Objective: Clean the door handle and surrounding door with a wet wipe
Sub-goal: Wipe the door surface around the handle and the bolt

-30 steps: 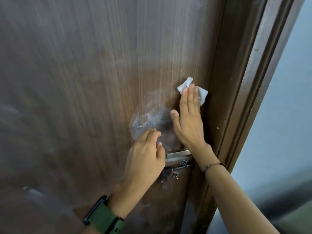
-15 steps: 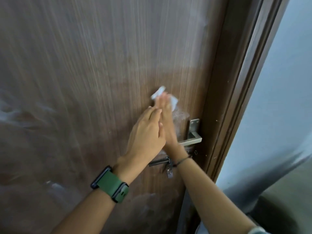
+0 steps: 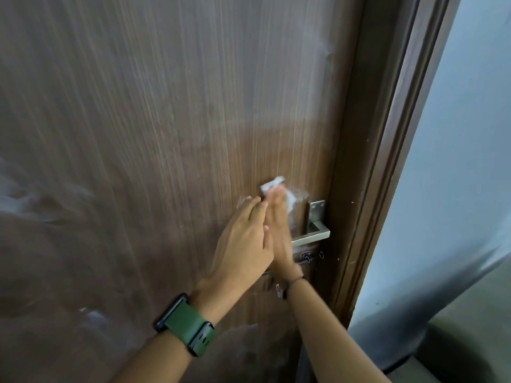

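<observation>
A brown wood-grain door [image 3: 171, 139] fills the view. Its silver lever handle [image 3: 313, 235] and backplate [image 3: 317, 211] sit at the right edge. My right hand [image 3: 279, 228] lies flat on the door just left of the handle, pressing a white wet wipe [image 3: 276, 189] under its fingers. My left hand [image 3: 243, 241], with a green watch on the wrist, rests flat on the door beside the right hand, partly covering it, holding nothing. A slide bolt [image 3: 307, 258] with a small padlock sits below the handle.
The dark door frame [image 3: 367, 189] runs down the right side of the door. A pale blue-grey wall [image 3: 464, 161] lies beyond it. Dusty smears show on the door at the left and bottom.
My right hand has slid the wipe from near the door's right edge leftward, and my left hand has opened flat beside it. The view has shifted, showing the handle.
</observation>
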Motion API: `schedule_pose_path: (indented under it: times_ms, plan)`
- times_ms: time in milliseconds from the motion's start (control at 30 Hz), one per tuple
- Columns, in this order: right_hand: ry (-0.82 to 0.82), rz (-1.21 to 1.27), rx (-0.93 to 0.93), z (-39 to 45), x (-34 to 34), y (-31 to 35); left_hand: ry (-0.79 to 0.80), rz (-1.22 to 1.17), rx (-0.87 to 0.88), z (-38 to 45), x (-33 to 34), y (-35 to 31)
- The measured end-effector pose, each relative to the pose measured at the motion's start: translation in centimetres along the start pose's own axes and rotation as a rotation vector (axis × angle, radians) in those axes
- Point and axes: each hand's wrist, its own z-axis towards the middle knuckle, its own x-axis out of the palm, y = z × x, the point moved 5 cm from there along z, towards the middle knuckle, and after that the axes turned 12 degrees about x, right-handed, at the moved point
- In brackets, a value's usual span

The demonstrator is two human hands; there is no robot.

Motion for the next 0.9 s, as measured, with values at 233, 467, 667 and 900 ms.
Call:
schedule_pose_path:
  times_ms: [233,467,667,900]
  plan:
    - [-0.099,-0.029,0.035,3.0,0.9,0.5,-0.029,0.020,0.036,1.4,0.2,0.4]
    - [-0.283,-0.010,0.238,5.6,-0.8,-0.8,0.054,0.097,0.012,1.5,2.3,2.0]
    - [-0.206,-0.055,0.220,2.4,2.4,-1.0,-0.042,0.026,-0.062,0.5,2.1,3.6]
    - [-0.267,-0.017,0.165,3.4,2.8,0.6,-0.143,-0.088,-0.199,-1.0,1.3,5.2]
